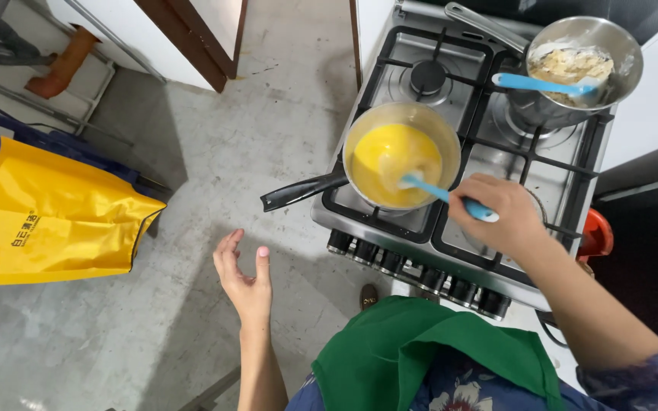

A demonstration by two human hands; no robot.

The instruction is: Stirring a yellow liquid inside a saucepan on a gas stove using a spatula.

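Standing over a grey concrete floor (pixel 268 91), the person faces a steel gas stove (pixel 481 152) with black grates. A yellow bag (pixel 47 213) lies on the floor at the far left. On the front left burner sits a saucepan (pixel 401 156) filled with smooth yellow liquid, its black handle pointing left over the stove's edge. A second steel pot (pixel 584 65) on the rear right burner holds a pale lumpy mix and a blue spatula. The right hand (pixel 500 213) has its grip clamped on the handle of a blue spatula (pixel 443 194), whose pale blade dips into the yellow liquid. The left hand (pixel 244 274) hangs over the floor, fingers loosely apart, holding nothing.
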